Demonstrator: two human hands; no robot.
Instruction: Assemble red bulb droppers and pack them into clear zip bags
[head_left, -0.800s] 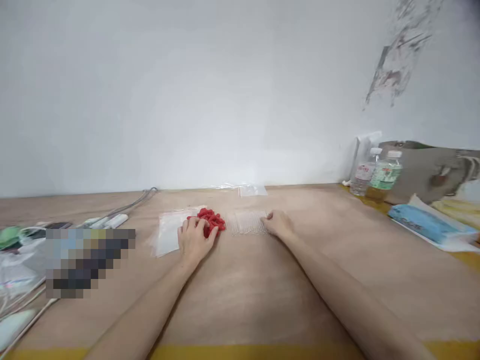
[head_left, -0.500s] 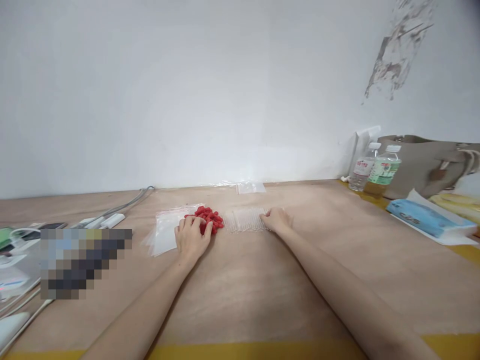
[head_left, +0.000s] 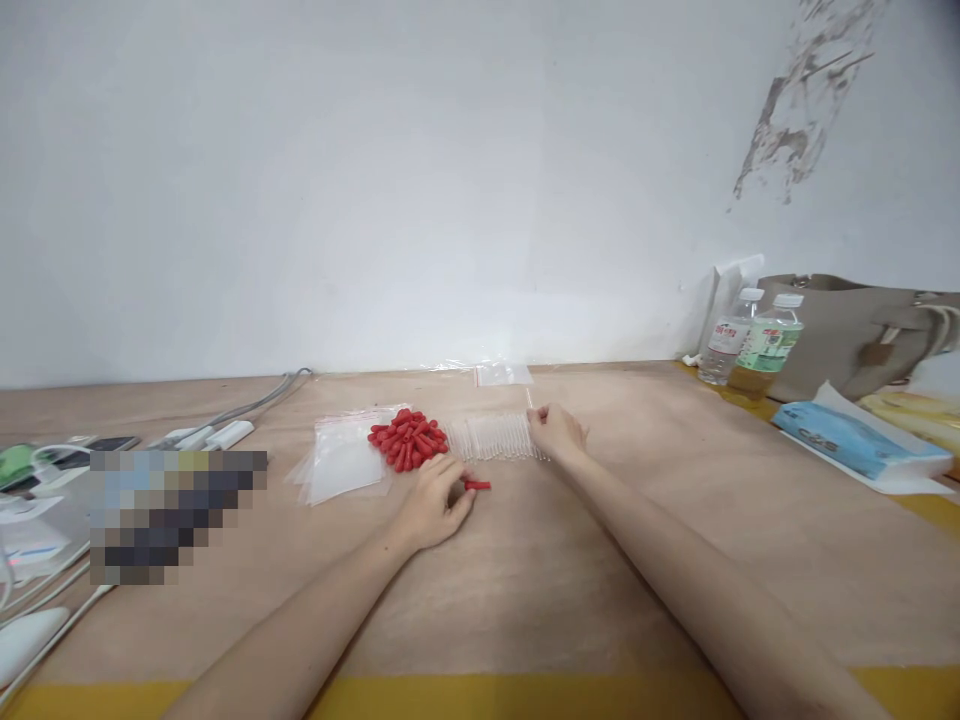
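Note:
My left hand (head_left: 439, 503) pinches a single red rubber dropper bulb (head_left: 478, 486) between thumb and fingers, its narrow end pointing right. Behind that hand lies a heap of similar red bulbs (head_left: 405, 438). To the right of the heap, thin clear glass dropper tubes (head_left: 491, 437) lie side by side in a row. At the row's right end my right hand (head_left: 557, 433) is closed on one slender clear tube (head_left: 530, 398), whose tip sticks up above the fingers. Clear zip bags (head_left: 341, 460) are fanned out left of the heap.
Another clear bag (head_left: 504, 375) lies by the wall. Two bottles (head_left: 766, 345), a grey handbag (head_left: 840, 335) and a blue tissue pack (head_left: 855, 437) stand at the right. Cables (head_left: 255, 403), chargers and a blurred-out patch are on the left.
My left hand has come away from the red heap, moving right and nearer with one bulb. My right hand has picked up a tube at the row's end.

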